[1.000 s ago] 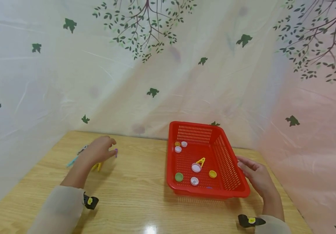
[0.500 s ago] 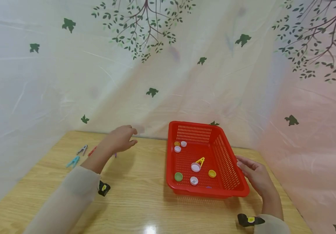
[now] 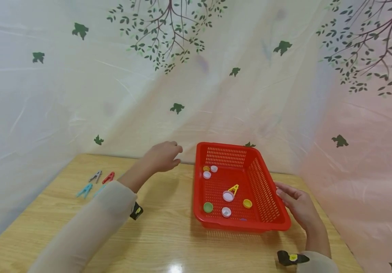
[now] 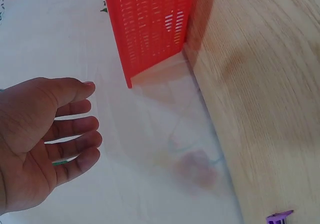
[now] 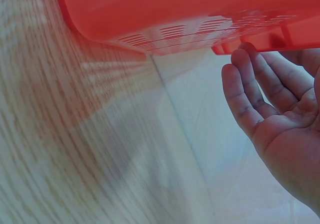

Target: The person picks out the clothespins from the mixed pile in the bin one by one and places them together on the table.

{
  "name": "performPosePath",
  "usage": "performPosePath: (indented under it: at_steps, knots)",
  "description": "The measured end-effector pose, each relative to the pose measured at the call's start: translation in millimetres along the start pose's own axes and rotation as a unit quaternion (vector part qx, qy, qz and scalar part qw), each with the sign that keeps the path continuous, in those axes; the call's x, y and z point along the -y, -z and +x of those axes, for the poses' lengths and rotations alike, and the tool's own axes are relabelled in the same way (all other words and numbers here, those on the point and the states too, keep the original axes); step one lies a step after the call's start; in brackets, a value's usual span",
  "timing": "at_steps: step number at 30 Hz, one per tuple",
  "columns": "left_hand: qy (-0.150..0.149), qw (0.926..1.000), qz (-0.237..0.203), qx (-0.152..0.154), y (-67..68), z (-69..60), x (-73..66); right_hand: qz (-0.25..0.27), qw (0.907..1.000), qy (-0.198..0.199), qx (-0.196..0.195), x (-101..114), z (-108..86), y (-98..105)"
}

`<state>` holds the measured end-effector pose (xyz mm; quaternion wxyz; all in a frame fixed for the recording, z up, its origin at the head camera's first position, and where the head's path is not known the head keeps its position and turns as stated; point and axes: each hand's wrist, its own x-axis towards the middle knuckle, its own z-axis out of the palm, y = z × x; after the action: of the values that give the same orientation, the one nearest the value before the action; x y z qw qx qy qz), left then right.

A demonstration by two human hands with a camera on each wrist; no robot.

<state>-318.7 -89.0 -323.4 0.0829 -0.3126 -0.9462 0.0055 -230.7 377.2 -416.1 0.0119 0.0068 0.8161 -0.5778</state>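
My left hand [image 3: 163,156] hovers over the back of the table, left of the red plastic basket [image 3: 217,223]. Its fingers are loosely bent, and in the left wrist view nothing sits between thumb and fingers. At the basket's right side, my right hand [image 3: 302,208] holds the rim, fingers below it on the outside; the thumb is partly hidden in the right wrist view. Inside lie a yellow clothespin [image 3: 235,188], a green bottle cap [image 3: 208,207], a yellow cap [image 3: 247,203] and several white caps [image 3: 226,212]. A purple clothespin [image 4: 278,217] shows in the left wrist view.
On the left of the wooden table [image 3: 168,235] lie a grey clothespin [image 3: 95,176], a red clothespin [image 3: 108,177] and a turquoise clothespin [image 3: 85,190]. Another turquoise piece is partly behind the left sleeve. A leaf-printed curtain [image 3: 141,106] hangs close behind.
My left hand has moved right, away from the clothespins and toward the basket, uncovering the red and turquoise ones. The right hand and basket have stayed in place.
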Motion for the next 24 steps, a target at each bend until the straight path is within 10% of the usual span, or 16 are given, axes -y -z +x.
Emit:
performPosePath:
  at_steps: [10,24]
  knots:
    - [0.019,0.9993,0.009,0.033,-0.3,27.5,-34.1,0.004,1.0,-0.001,-0.001,1.2,0.1,0.1]
    - [-0.034,0.9966,0.048,0.059,-15.3,57.6,-71.7,0.016,0.9999,0.004,0.004,1.0,1.1,0.0]
